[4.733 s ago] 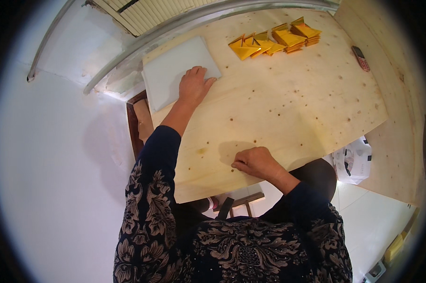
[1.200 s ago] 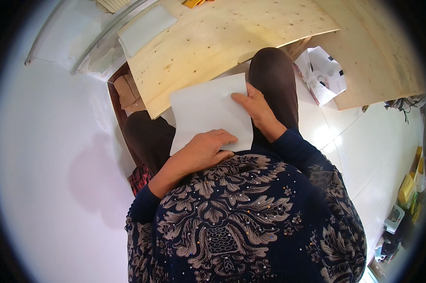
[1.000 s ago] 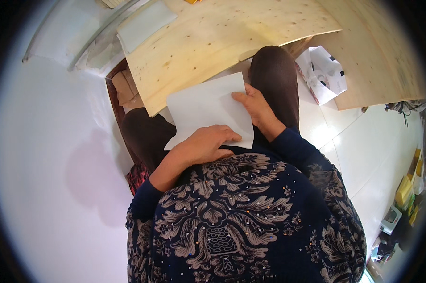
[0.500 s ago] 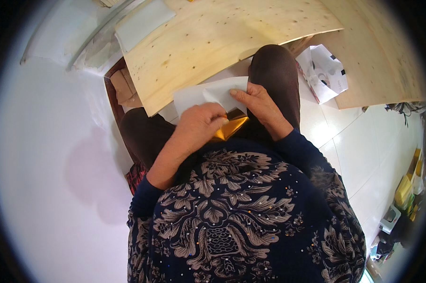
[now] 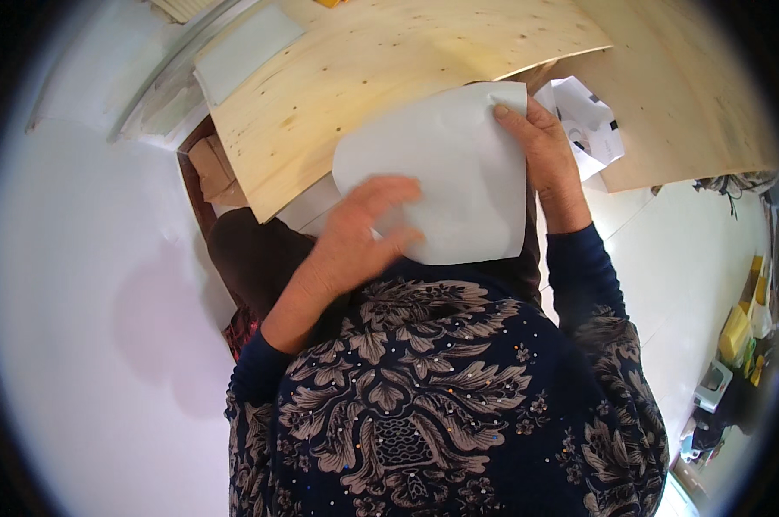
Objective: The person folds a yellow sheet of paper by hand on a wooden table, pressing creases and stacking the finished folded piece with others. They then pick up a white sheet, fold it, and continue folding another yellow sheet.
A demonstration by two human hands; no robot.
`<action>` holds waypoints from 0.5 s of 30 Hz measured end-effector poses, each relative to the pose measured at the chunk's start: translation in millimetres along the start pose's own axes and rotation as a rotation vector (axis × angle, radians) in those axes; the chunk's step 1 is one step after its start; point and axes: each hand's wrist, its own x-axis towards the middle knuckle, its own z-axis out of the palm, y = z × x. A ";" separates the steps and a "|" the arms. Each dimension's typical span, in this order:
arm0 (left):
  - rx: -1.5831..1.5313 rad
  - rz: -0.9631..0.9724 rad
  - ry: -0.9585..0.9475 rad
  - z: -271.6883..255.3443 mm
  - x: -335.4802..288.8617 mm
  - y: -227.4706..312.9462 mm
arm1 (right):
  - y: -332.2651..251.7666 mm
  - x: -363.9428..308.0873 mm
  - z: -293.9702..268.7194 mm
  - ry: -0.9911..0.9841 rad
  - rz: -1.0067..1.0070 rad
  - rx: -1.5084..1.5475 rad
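A white sheet of paper (image 5: 454,164) spreads over my lap, slightly curled at its left side. My right hand (image 5: 547,151) grips its upper right edge, thumb on top and fingers behind. Over the sheet's lower left part is my left hand (image 5: 346,241), blurred, with thumb and fingers apart and nothing visible between them. Whether it touches the paper I cannot tell. The underside of the sheet is hidden, and no gold colour shows on it now.
A wooden board table (image 5: 355,95) stands in front of my knees, with a pale sheet (image 5: 247,52) at its far left. Brown cardboard (image 5: 214,171) sits under its left end. A white paper bag (image 5: 589,125) stands right of my knee. Assorted items (image 5: 734,345) lie far right.
The paper, bunched with a gold side showing, is now spread out white side up. My right hand has moved up and right with its edge. My left hand has let go and opened.
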 end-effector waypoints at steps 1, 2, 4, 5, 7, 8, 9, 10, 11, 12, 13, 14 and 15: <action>0.035 -0.110 0.049 -4.6 8.2 -6.9 | -3.5 1.2 -12.1 -0.022 0.023 -0.079; 0.094 -0.058 0.074 -4.3 20.4 -12.8 | -5.6 1.2 -22.8 -0.030 0.064 -0.150; 0.212 -0.028 0.112 -7.4 51.5 -21.6 | -5.4 -0.3 -34.1 -0.046 0.085 -0.238; 0.232 0.052 0.081 -5.3 69.1 -22.9 | -5.8 -2.1 -37.8 -0.054 0.093 -0.235; 0.278 0.189 0.014 -0.3 107.0 -19.5 | -9.6 -5.8 -41.1 -0.107 0.115 -0.216; 0.197 0.188 -0.085 -3.3 125.0 -15.9 | -12.7 -7.8 -41.0 -0.162 0.054 -0.201; 0.121 0.176 -0.194 -7.6 142.6 -11.2 | -17.1 -10.0 -40.9 -0.175 0.044 -0.204; 0.050 0.145 -0.311 -11.8 155.6 -6.1 | -21.1 -12.0 -40.3 -0.236 -0.012 -0.157; 0.104 0.079 -0.394 -17.3 166.3 -1.4 | -24.4 -12.7 -39.0 -0.228 -0.033 -0.153; 0.164 -0.004 -0.481 -23.9 176.5 2.6 | -26.0 -13.3 -37.4 -0.164 0.019 -0.168; 0.205 -0.072 -0.560 -27.8 183.2 5.4 | -26.0 -13.3 -35.8 -0.149 0.022 -0.137; 0.223 -0.099 -0.540 -30.4 186.9 7.1 | -25.2 -13.1 -35.6 -0.168 -0.003 -0.094; 0.222 -0.110 -0.511 -34.1 190.0 6.9 | -21.0 -13.9 -33.8 -0.100 -0.042 -0.270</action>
